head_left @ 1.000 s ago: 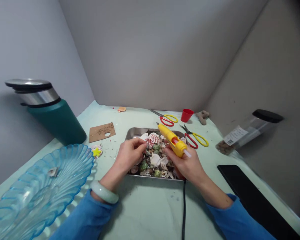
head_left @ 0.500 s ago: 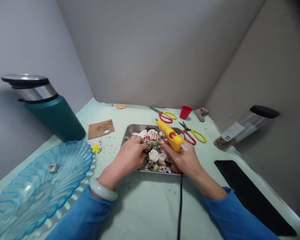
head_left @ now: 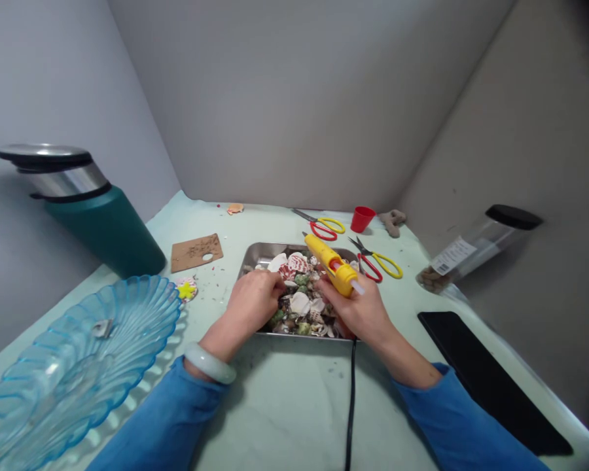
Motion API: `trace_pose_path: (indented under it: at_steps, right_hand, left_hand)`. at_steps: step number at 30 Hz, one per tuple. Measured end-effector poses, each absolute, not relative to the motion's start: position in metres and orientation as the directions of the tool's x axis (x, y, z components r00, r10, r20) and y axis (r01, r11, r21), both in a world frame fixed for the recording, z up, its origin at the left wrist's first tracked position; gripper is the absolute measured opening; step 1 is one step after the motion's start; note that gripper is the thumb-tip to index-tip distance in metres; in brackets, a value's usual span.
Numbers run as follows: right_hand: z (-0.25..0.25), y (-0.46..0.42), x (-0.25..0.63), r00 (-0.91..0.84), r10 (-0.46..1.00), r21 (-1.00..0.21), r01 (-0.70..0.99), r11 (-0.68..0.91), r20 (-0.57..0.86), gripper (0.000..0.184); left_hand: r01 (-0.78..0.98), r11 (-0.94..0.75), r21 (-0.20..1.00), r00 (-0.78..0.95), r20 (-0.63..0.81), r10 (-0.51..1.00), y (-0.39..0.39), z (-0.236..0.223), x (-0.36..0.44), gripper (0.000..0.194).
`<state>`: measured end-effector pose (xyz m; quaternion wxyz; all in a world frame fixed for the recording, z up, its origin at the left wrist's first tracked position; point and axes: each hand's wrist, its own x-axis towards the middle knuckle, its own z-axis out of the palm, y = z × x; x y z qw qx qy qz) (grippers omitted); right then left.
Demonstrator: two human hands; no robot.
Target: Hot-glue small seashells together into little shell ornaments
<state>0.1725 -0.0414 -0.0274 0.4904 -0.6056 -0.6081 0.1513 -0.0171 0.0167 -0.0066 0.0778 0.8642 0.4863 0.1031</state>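
A metal tray in the middle of the table holds several mixed seashells. My left hand rests over the tray's left side, fingers curled and pinched among the shells; what it grips is hidden. My right hand is wrapped round the handle of a yellow glue gun, whose nozzle points away over the tray. The gun's black cord runs down toward me.
A blue glass dish sits at the front left beside a green flask. A brown card, two pairs of scissors, a red cup, a tilted clear jar and a black slab lie around.
My left hand dropped from a raised pinch down into the shells at the tray's left. My right hand and the glue gun stayed over the tray, barely shifting.
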Motion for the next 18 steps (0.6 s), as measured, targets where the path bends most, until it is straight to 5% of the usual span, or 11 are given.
trace_pose_path:
  at_steps: [10, 18]
  right_hand:
    - [-0.0278, -0.0418, 0.1721, 0.204, 0.896, -0.786, 0.579, 0.214, 0.394, 0.023]
    - [-0.0270, -0.0396, 0.1714, 0.228, 0.889, -0.774, 0.604, 0.190, 0.397, 0.021]
  left_hand:
    - [0.771, -0.592, 0.233, 0.569, 0.163, 0.806, 0.0115, -0.0068, -0.0118, 0.022]
    - [0.797, -0.512, 0.320, 0.462, 0.224, 0.858, 0.0143, -0.0082, -0.0165, 0.016]
